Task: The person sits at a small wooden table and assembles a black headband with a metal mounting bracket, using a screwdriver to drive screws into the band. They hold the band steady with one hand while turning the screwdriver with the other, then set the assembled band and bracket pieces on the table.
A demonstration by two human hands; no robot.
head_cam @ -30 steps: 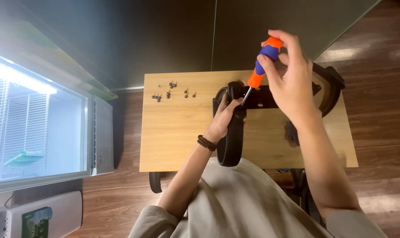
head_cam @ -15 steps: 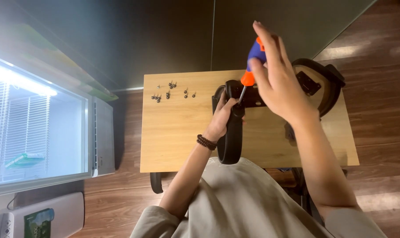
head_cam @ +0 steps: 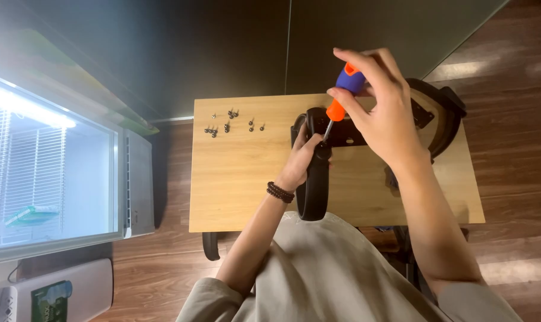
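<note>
Wooden tabletop (head_cam: 240,185) bears a black curved frame (head_cam: 316,179); left hand (head_cam: 301,160) clamps it, right hand (head_cam: 382,113) grips an orange-and-blue screwdriver (head_cam: 341,101) above it.

Home room, wooden floor (head_cam: 509,143), small table (head_cam: 240,179)

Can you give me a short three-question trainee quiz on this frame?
1. True or false: the right hand holds a screwdriver with an orange and blue handle.
2. What does the left hand grip? A) black curved part B) loose screws C) the table edge
3. Fill in: the loose screws lie on the wooden ____.
Key: 1 true; 2 A; 3 table.
</note>
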